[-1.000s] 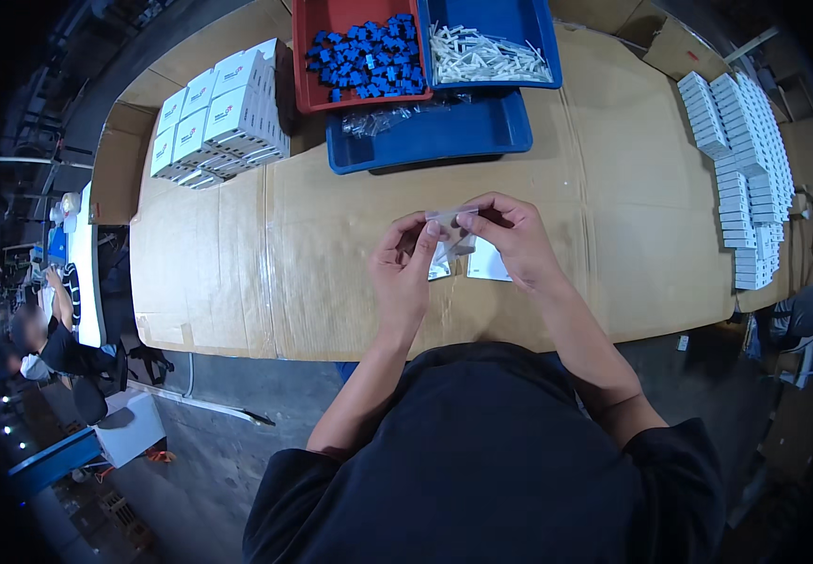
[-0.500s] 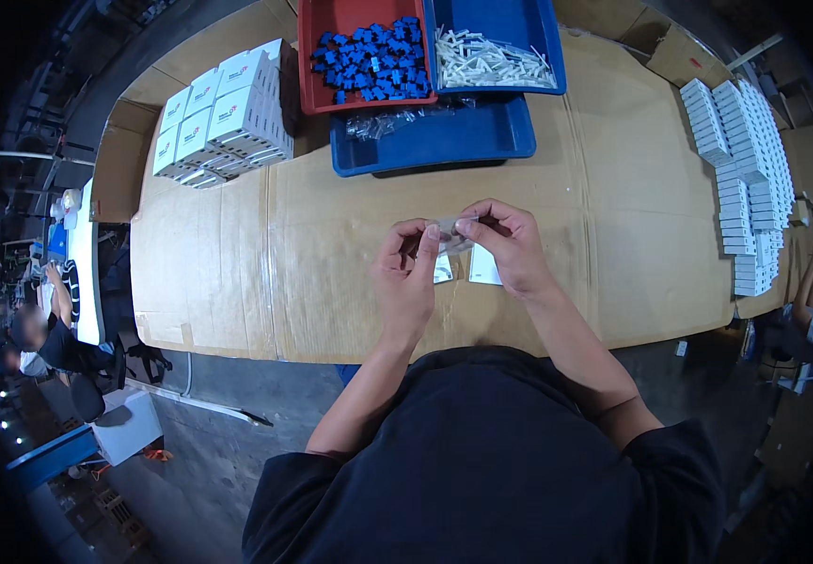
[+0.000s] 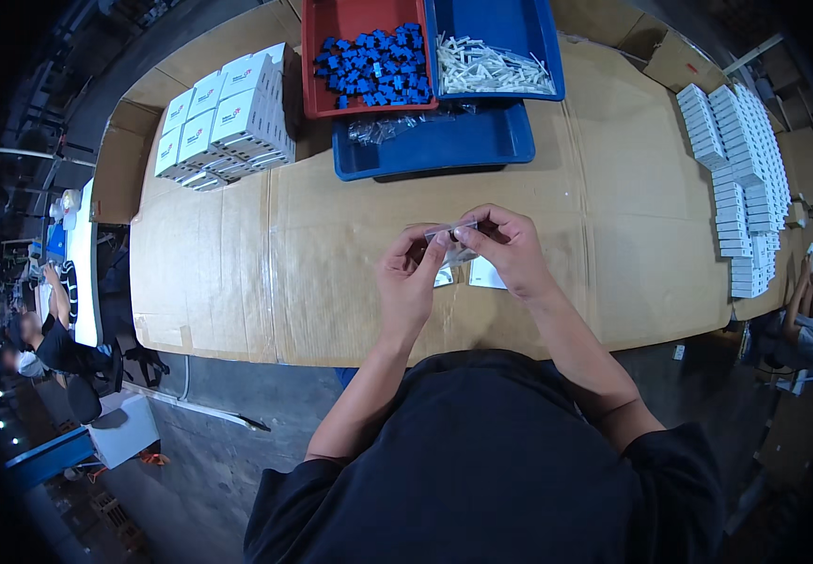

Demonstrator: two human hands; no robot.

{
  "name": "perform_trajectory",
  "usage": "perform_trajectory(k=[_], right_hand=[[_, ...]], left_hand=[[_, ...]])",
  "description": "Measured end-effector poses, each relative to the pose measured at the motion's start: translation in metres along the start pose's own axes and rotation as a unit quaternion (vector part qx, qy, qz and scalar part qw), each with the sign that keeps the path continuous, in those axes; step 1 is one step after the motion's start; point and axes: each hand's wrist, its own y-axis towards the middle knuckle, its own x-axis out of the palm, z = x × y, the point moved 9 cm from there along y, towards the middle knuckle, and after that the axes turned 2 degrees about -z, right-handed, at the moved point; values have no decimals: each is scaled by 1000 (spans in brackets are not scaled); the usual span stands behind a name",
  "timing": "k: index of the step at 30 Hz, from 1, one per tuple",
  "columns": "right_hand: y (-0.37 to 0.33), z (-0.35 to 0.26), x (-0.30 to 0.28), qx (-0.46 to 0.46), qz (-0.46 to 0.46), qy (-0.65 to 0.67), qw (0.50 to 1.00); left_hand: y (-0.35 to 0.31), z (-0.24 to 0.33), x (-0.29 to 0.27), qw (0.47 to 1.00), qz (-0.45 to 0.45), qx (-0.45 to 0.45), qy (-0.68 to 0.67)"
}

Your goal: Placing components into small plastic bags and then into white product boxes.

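Note:
Between my two hands is a small clear plastic bag (image 3: pixel 461 254), pinched near its upper edge. My left hand (image 3: pixel 411 268) is closed on its left side, thumb on top. On the other side my right hand (image 3: pixel 510 249) grips it between thumb and fingers. Whatever the bag may contain is too small to make out. Below the hands two white pieces lie on the cardboard-covered table: a white piece (image 3: pixel 488 274) partly behind my right hand, and another white piece (image 3: pixel 443 277) mostly hidden by my left hand.
Beyond my hands stand a red tray (image 3: pixel 322 99) of blue plastic parts, a blue tray (image 3: pixel 545 47) of white sticks, and a lower blue tray (image 3: pixel 434 162) with clear bags. White boxes (image 3: pixel 228 113) are stacked at left, more white boxes (image 3: pixel 749 188) at right. Other people work at both sides.
The clear bag has tilted, and its upper edge now shows above my thumbs. Both hands keep their pinch and have barely moved. The person at far right has shifted.

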Motion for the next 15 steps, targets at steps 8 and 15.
perform_trajectory(k=[8,15], right_hand=[[0,11,8,46,-4,130,991],[2,8,9,36,-14,92,995]], left_hand=[[-1,6,-2,1000,8,17,3],[-1,3,-6,1000,-6,26,12]])
